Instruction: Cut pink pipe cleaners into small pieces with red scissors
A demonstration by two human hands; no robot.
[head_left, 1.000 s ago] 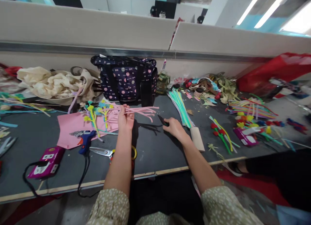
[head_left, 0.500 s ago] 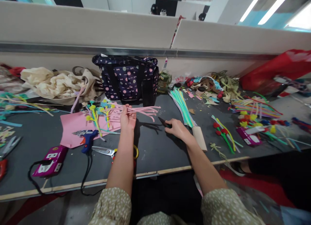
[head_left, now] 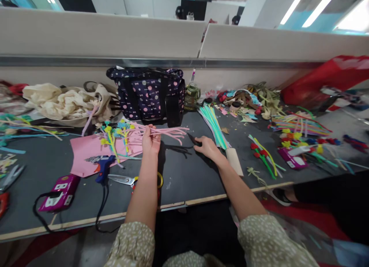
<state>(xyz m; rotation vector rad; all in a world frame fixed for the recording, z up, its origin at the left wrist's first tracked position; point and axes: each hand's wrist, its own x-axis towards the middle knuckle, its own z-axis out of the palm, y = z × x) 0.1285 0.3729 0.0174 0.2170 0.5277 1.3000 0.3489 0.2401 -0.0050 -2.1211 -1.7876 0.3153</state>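
The person's left hand (head_left: 151, 139) is closed, palm turned up, around a loose bunch of pink pipe cleaners (head_left: 174, 132), whose ends fan out towards the right hand (head_left: 209, 147). That right hand is curled shut on a black tool (head_left: 191, 138), and I can't make out what kind, with its dark tip pointing at the pink ends; whether the two touch I can't tell from here. Between and below the hands the dark bench (head_left: 175, 178) shows through. Just left of the left hand, yellow and blue pipe-cleaner flowers (head_left: 108, 138) lie on a pink sheet (head_left: 82, 155), with a blue glue gun (head_left: 104, 168) across its near edge. Nearer the body, scissors (head_left: 121, 179) with yellow and red handles lie partly hidden under the left forearm, and a magenta power strip (head_left: 62, 192) sits further left. Beyond the left hand stands a navy patterned bag (head_left: 141, 96), with a green glass jar (head_left: 190, 98) beside it. Just past the right hand lies a pastel bundle of pipe cleaners (head_left: 213, 125), its near end at a beige sleeve (head_left: 234, 162); well to the right are red-headed pipe-cleaner flowers (head_left: 261, 153).
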